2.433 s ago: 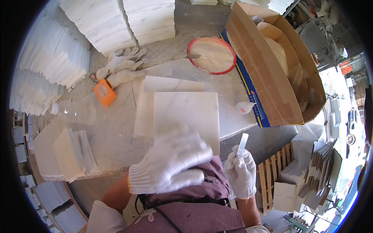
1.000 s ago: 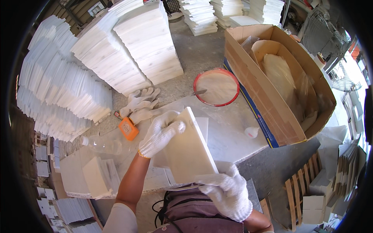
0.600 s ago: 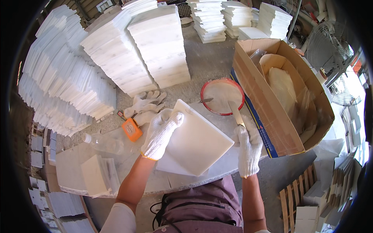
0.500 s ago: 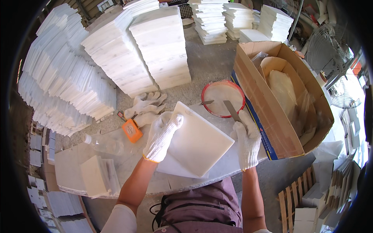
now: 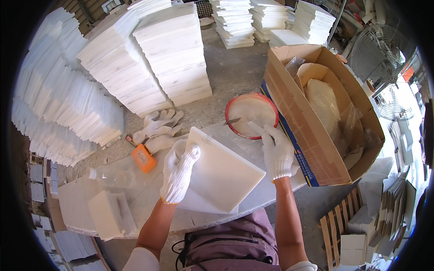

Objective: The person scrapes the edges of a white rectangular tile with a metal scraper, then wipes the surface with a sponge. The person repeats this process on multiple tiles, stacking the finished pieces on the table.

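Observation:
My left hand (image 5: 180, 169), in a white knit glove, grips the left edge of a square white stone tile (image 5: 228, 174). The tile is tilted above the pale table, with another flat pale piece partly visible beneath it. In my right hand (image 5: 278, 153), also gloved, is a flat-bladed scraper (image 5: 255, 128). Its blade reaches over the near rim of a red-rimmed bowl (image 5: 276, 118) of whitish powder or paste; my fingers partly hide its grip. A second dark blade (image 5: 233, 121) pokes over the bowl's left side.
A long cardboard box (image 5: 312, 135) holding plastic bags stands right of the bowl. Left of the tile lie spare white gloves (image 5: 156, 128), an orange tape measure (image 5: 144, 158), a clear bottle (image 5: 113, 177) and small tiles (image 5: 106, 214). Tall tile stacks (image 5: 174, 58) rise behind.
My right hand has moved up and left, bringing the scraper's blade to the bowl's near rim. The left hand keeps its hold on the tile. The whole view has shifted slightly.

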The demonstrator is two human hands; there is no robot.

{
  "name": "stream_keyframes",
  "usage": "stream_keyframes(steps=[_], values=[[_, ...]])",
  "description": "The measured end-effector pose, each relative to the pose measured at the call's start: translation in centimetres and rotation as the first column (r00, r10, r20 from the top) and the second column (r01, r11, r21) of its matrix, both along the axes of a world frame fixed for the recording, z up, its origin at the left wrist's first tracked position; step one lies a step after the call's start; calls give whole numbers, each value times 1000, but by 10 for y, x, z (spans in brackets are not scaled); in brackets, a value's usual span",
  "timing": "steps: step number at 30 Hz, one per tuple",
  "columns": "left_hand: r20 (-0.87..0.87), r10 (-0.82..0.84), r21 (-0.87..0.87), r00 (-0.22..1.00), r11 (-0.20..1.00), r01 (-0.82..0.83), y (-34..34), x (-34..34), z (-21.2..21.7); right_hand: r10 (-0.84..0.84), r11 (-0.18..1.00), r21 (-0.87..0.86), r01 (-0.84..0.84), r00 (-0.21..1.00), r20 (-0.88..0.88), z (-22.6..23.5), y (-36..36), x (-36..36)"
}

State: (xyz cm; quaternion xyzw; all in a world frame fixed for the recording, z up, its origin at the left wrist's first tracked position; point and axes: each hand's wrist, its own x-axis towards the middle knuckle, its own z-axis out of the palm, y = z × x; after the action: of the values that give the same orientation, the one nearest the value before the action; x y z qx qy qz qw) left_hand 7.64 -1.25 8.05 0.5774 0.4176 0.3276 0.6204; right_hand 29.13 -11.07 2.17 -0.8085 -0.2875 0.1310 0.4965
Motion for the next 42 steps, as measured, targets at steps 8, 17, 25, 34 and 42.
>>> stream_keyframes(steps=[8,17,25,34,42], values=[[-28,-9,43,1000,999,11,2,-1,-6,40,999,-44,-32,977,208,-14,12,6],[11,12,18,1000,1000,-12,-1,3,-6,54,991,134,-17,958,-282,-20,10,13],[93,-8,19,996,1000,6,1,1,-15,189,937,348,32,792,-580,50,-19,-3],[189,-30,14,981,1000,28,0,-1,-18,275,950,265,-167,849,-451,115,-30,-28],[222,-30,62,975,998,16,-1,-5,-25,307,943,249,-220,864,-399,123,-27,-40]])
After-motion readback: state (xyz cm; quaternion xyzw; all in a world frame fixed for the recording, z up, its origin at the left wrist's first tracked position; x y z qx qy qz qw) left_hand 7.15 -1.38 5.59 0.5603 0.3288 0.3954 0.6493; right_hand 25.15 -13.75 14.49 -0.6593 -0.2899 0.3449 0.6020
